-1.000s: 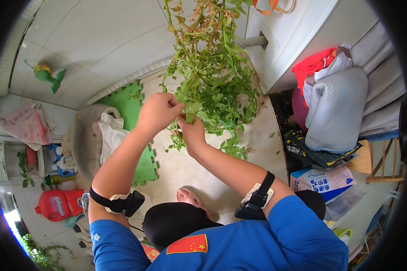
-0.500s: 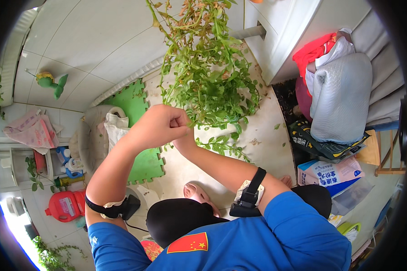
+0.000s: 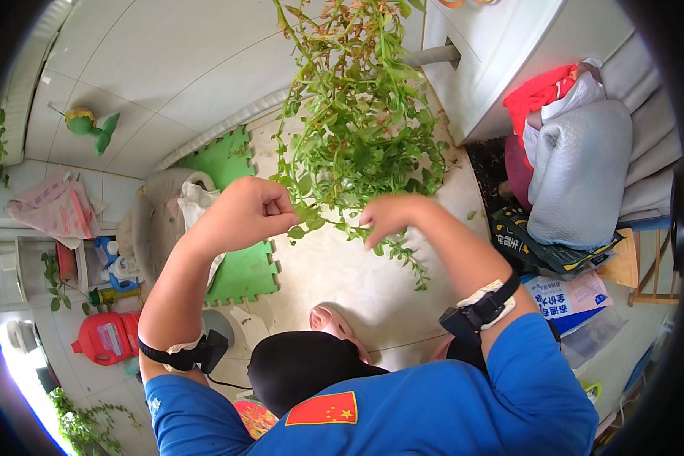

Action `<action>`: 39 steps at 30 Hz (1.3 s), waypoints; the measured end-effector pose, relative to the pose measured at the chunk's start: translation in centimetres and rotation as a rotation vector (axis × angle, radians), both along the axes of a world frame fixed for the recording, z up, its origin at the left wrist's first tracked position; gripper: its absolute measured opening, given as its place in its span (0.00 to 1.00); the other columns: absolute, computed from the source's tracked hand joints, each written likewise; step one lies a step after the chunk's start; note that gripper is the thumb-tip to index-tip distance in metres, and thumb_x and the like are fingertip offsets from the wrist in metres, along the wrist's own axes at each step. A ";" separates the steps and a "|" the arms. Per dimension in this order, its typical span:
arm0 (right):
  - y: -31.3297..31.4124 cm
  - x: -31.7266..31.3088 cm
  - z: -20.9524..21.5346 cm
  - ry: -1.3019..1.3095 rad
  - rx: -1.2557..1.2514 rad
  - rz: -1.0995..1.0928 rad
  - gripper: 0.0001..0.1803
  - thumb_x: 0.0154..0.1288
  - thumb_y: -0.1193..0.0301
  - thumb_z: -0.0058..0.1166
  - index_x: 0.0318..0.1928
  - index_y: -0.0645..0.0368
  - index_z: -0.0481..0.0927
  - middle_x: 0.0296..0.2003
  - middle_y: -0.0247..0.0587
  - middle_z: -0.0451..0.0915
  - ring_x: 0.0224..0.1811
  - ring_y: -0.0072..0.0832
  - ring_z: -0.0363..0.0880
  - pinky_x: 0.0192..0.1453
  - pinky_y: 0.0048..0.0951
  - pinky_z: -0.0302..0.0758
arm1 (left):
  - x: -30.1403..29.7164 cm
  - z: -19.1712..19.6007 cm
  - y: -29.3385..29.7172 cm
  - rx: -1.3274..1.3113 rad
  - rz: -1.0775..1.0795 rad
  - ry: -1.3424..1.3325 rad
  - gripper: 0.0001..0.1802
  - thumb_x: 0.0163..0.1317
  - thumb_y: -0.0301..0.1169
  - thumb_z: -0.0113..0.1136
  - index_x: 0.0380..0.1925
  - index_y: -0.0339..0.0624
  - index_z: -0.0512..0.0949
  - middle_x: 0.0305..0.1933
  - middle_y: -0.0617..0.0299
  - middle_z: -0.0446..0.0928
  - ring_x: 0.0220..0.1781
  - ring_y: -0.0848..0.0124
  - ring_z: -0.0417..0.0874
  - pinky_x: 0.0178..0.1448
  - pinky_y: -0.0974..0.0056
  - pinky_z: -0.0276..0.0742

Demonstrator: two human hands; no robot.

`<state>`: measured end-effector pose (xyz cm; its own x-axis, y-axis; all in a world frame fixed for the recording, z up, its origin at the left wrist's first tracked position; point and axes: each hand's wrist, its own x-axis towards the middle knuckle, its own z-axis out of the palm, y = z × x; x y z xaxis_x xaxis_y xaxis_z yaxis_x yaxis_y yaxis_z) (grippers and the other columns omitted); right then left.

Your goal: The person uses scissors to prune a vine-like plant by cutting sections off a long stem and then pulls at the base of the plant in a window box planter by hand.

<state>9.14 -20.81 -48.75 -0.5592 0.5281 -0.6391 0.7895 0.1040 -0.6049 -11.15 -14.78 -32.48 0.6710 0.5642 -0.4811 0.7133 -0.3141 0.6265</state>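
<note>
A trailing vine plant (image 3: 357, 144) with green leaves and some brown, dried ones hangs down in front of me. My left hand (image 3: 252, 213) is closed in a pinch on a thin vine stem (image 3: 328, 221) at the plant's lower left; its fingertips touch the leaves there. The stem runs across to my right hand (image 3: 395, 216), which is at the lower right of the foliage. Its thumb and forefinger stand apart, slightly blurred, with the stem close by them. Past that hand, the leafy end of the vine (image 3: 414, 267) dangles over the pale floor.
Green foam matting (image 3: 239, 277) and a grey padded pet bed (image 3: 159, 216) lie to the left, near a red jug (image 3: 106, 338). A folded grey cushion (image 3: 581, 171) sits on the right above dark and white bags. A grey pipe (image 3: 432, 55) sticks out behind the plant.
My right hand has moved right, away from my left hand, and its fingers now show. The left hand stays nearly in place, pinched. The view has shifted slightly.
</note>
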 end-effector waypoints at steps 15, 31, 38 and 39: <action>0.1 -0.5 -0.9 0.070 0.935 -0.636 0.12 0.49 0.63 0.56 0.29 0.58 0.72 0.26 0.39 0.73 0.29 0.38 0.74 0.32 0.38 0.71 | 0.2 -0.8 1.4 -0.005 0.148 -0.056 0.07 0.52 0.27 0.58 0.20 0.35 0.74 0.15 0.71 0.69 0.18 0.86 0.65 0.21 0.78 0.60; -1.8 -0.8 -3.9 0.062 1.375 -0.764 0.14 0.46 0.62 0.59 0.23 0.55 0.69 0.19 0.34 0.68 0.20 0.30 0.71 0.21 0.30 0.66 | 4.3 2.3 3.1 0.104 0.353 -0.205 0.09 0.52 0.33 0.58 0.22 0.39 0.74 0.17 0.72 0.66 0.19 0.85 0.64 0.21 0.77 0.57; -2.2 -0.4 -4.6 -0.040 1.259 -0.777 0.13 0.48 0.62 0.58 0.25 0.56 0.70 0.20 0.35 0.69 0.22 0.32 0.72 0.23 0.32 0.69 | 4.2 6.7 2.3 -0.043 0.377 -0.404 0.08 0.54 0.33 0.56 0.25 0.39 0.74 0.19 0.73 0.66 0.20 0.85 0.62 0.25 0.79 0.58; -2.1 -0.2 -4.7 -0.033 1.229 -0.787 0.13 0.48 0.63 0.57 0.25 0.56 0.70 0.21 0.36 0.70 0.23 0.33 0.73 0.24 0.33 0.70 | 3.8 7.2 2.3 -0.070 0.369 -0.453 0.09 0.54 0.34 0.57 0.25 0.38 0.75 0.18 0.72 0.66 0.20 0.85 0.63 0.24 0.79 0.58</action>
<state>8.90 -22.95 -53.41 0.1315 0.8956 0.4251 0.8968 0.0753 -0.4361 -7.31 -12.44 -25.27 0.5835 0.7768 -0.2370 0.4244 -0.0429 0.9045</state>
